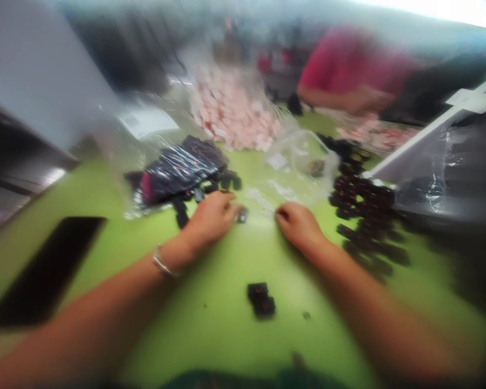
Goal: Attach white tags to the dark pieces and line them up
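My left hand (213,216), with a bracelet on its wrist, has its fingers pressed together around a small dark piece with a light face (242,216); blur hides its exact kind. My right hand (297,224) is closed, thumb and fingertips together beside scattered small clear-white bits (261,201). What those fingers hold, if anything, cannot be made out. Two small black blocks with red marks (261,300) lie touching on the green table (227,335), between my forearms. Loose black parts (181,212) lie just left of my left hand.
At the left are a clear bag of black parts (178,170) and a flat black rectangular object (48,270). Behind stands a bag of pale pink pieces (235,108). Many black blocks (360,200) are piled at right, near an open clear bag (303,162). A person in red (348,70) sits opposite.
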`<action>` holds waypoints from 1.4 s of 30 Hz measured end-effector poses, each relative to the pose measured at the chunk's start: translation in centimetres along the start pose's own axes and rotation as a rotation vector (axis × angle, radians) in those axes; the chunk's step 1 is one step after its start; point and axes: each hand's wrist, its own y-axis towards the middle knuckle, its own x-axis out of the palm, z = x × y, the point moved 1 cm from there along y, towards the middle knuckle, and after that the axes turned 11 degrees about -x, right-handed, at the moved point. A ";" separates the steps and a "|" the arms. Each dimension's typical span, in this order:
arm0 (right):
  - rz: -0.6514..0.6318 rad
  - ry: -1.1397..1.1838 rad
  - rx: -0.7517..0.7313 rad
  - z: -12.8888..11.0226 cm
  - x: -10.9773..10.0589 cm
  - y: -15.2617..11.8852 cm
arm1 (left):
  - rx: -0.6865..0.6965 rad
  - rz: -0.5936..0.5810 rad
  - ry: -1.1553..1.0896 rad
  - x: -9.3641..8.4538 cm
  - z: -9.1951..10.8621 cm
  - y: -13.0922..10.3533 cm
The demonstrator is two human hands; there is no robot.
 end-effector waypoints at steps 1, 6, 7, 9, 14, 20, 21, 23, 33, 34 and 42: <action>-0.001 -0.015 -0.011 -0.1 0.1 0.0 | 0.025 -0.025 0.040 0.3 0.2 -0.1; -0.051 -0.099 -0.021 -0.7 0.0 0.1 | 0.159 -0.100 0.022 1.6 0.9 -0.8; -0.069 -0.117 -0.023 -0.8 -0.1 0.1 | 0.164 -0.118 -0.008 1.7 0.9 -0.9; -0.102 -0.159 -0.031 -0.9 -0.1 0.0 | 0.176 -0.159 -0.063 1.8 1.1 -1.2; -0.072 -0.187 -0.046 -1.0 0.1 -0.4 | 0.018 -0.215 -0.396 1.7 1.3 -1.8; 0.247 0.035 -0.341 -2.9 -1.0 -1.7 | -0.300 -0.568 -0.986 2.1 1.5 -2.3; 0.259 0.041 -0.389 -3.4 -1.2 -2.0 | -0.307 -0.585 -1.023 2.2 1.5 -2.4; 0.265 0.039 -0.433 -4.1 -1.5 -2.3 | -0.306 -0.605 -1.060 2.3 1.5 -2.5; 0.205 -0.066 -0.445 -4.2 -0.9 -2.4 | -0.296 -0.617 -1.068 2.3 1.5 -2.6; 0.197 -0.085 -0.448 -4.2 -0.9 -2.4 | -0.297 -0.617 -1.073 2.3 1.5 -2.7; 0.239 -0.161 -0.457 -4.5 -0.6 -2.5 | -0.343 -0.613 -1.098 2.5 1.6 -2.6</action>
